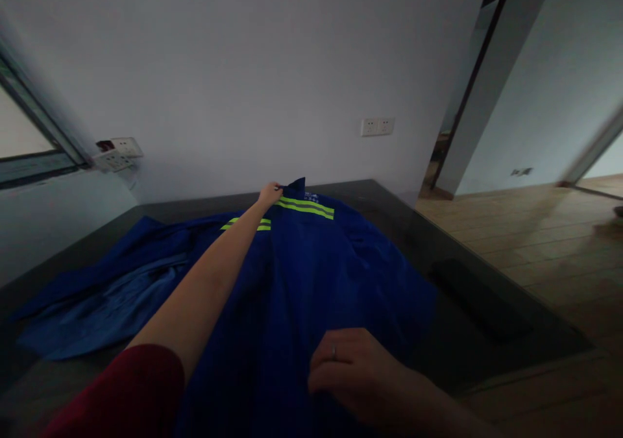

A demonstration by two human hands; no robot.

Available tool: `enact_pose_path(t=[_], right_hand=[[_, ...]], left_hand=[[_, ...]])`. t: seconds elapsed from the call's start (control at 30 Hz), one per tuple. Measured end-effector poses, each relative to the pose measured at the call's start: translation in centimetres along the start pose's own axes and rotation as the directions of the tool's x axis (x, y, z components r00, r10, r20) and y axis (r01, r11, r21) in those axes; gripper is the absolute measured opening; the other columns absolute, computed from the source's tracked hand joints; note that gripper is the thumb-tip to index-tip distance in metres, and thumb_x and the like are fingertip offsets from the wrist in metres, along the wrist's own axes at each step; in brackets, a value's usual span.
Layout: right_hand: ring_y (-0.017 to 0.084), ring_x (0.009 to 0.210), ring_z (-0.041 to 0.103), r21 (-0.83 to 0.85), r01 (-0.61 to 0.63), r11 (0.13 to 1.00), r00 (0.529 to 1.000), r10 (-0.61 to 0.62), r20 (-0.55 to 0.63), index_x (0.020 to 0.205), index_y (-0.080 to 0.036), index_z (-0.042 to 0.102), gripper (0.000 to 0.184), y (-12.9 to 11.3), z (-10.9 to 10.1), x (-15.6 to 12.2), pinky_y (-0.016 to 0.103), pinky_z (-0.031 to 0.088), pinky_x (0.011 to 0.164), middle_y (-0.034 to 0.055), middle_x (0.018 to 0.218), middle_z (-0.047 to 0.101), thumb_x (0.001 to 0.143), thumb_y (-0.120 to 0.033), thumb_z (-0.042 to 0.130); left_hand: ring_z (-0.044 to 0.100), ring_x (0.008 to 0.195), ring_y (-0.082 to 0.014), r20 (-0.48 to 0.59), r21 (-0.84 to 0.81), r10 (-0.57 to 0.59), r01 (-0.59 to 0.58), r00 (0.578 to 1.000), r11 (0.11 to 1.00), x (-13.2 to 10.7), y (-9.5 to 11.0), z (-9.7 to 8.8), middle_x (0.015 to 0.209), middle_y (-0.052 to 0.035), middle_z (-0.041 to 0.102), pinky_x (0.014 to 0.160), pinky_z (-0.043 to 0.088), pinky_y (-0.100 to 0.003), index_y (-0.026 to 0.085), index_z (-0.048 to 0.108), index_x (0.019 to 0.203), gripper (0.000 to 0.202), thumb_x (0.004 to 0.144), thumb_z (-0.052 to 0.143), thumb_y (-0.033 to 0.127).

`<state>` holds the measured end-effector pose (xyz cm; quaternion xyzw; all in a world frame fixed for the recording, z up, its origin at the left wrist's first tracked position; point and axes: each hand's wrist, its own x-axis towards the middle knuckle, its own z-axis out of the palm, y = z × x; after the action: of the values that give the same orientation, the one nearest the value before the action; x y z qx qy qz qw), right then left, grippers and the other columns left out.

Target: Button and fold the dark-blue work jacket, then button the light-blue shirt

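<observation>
A dark blue work jacket with yellow-green and grey reflective stripes lies spread over a dark tabletop, its collar towards the wall. My left hand reaches far forward and pinches the jacket near the collar, just above a stripe. Closer to me, my right hand, with a ring on one finger, is closed over the lower front of the jacket. Its fingertips meet the cloth, though the pinched part is dark and mostly hidden. Left of my forearm, a sleeve and a lighter blue inner side of the cloth lie loosely folded.
The dark table stands against a pale wall. On its right part lies a black, oblong object. Wall sockets sit above the table, with another socket group by the window at left. Wooden floor extends at right.
</observation>
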<state>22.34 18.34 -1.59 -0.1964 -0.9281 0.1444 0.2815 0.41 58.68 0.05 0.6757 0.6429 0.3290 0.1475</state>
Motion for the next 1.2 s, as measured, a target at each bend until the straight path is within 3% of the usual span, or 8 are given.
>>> enact_pose_path(t=[0.23,0.43,0.57,0.7,0.8,0.87,1.0,1.2], right_hand=[[0.015,0.083,0.061,-0.112,0.025,0.993,0.923,0.02,0.384,0.099,-0.022,0.062,0.013,1.2,5.6,0.0,0.025,0.044,0.068,0.0012,0.095,0.069,0.087,-0.026,0.057],[0.014,0.095,0.061,0.113,-0.321,0.94,0.945,0.31,0.1,0.102,-0.023,0.064,0.017,2.6,0.0,-2.1,0.024,0.046,0.084,0.0014,0.101,0.068,0.092,-0.025,0.051],[0.021,0.1,0.061,-0.072,-0.641,0.765,0.764,0.626,-0.155,0.105,-0.022,0.063,0.02,8.8,-5.1,-5.9,0.036,0.046,0.09,0.007,0.109,0.066,0.089,-0.027,0.053],[0.026,0.095,0.063,-0.375,-0.862,0.342,0.471,0.812,-0.343,0.107,-0.018,0.061,0.025,16.3,-8.0,-8.9,0.037,0.048,0.081,0.0117,0.104,0.067,0.085,-0.028,0.057],[0.027,0.09,0.064,-0.454,-0.879,0.148,0.32,0.888,-0.33,0.1,-0.018,0.063,0.029,20.5,-9.0,-9.0,0.035,0.049,0.07,0.0123,0.097,0.068,0.082,-0.04,0.061],[0.024,0.08,0.065,-0.45,-0.881,0.15,0.263,0.944,-0.2,0.087,-0.016,0.066,0.032,22.4,-9.2,-8.3,0.03,0.047,0.063,0.0099,0.085,0.068,0.076,-0.046,0.066],[0.014,0.059,0.056,-0.299,-0.887,0.353,0.321,0.935,0.151,0.065,-0.015,0.062,0.023,23.8,-9.7,-7.0,0.022,0.04,0.052,0.0007,0.059,0.058,0.065,-0.036,0.073],[0.011,0.057,0.05,-0.08,-0.889,0.45,0.433,0.885,0.171,0.082,-0.017,0.059,0.023,22.3,-12.4,-7.0,0.019,0.036,0.048,-0.0021,0.067,0.057,0.065,-0.03,0.069]], left_hand=[[0.051,0.123,-0.0289,0.202,0.182,0.04,-0.077,0.979,0.98,-4.8,-2.8,2.4,0.134,-0.0178,0.052,0.102,0.04,-0.037,0.013,0.042,0.135,0.073,0.068,0.069,0.021],[0.013,0.142,-0.0352,0.194,0.296,0.108,-0.164,0.975,0.941,-11.3,-4.2,3.6,0.155,-0.0149,0.017,0.106,0.013,-0.065,0.026,0.032,0.143,0.065,0.083,0.056,0.033],[0.016,0.142,-0.0323,0.309,0.319,0.216,-0.315,0.926,0.894,-16.3,-4.4,2.7,0.153,-0.0084,0.027,0.106,0.016,-0.066,0.032,0.042,0.136,0.049,0.089,0.045,0.045],[0.015,0.142,-0.0316,0.351,0.314,0.186,-0.302,0.918,0.9,-20.7,-5.4,2.2,0.153,-0.0071,0.028,0.107,0.017,-0.064,0.035,0.038,0.139,0.052,0.09,0.039,0.053],[0.014,0.142,-0.0303,0.301,0.33,0.214,-0.312,0.929,0.891,-22.8,-6.2,2.4,0.153,-0.0068,0.027,0.11,0.018,-0.058,0.034,0.035,0.142,0.056,0.09,0.038,0.055],[0.014,0.143,-0.0295,0.267,0.335,0.246,-0.33,0.932,0.883,-23.4,-6.5,2.5,0.153,-0.006,0.027,0.111,0.018,-0.055,0.033,0.036,0.142,0.055,0.091,0.036,0.054],[0.016,0.142,-0.0294,0.259,0.316,0.273,-0.349,0.927,0.882,-23.6,-6.6,2.5,0.151,-0.0047,0.032,0.111,0.02,-0.053,0.033,0.039,0.14,0.052,0.091,0.036,0.052],[0.017,0.141,-0.0301,0.253,0.304,0.289,-0.36,0.923,0.882,-23.4,-6.8,2.6,0.149,-0.0044,0.035,0.111,0.022,-0.053,0.032,0.042,0.138,0.05,0.092,0.037,0.05]])
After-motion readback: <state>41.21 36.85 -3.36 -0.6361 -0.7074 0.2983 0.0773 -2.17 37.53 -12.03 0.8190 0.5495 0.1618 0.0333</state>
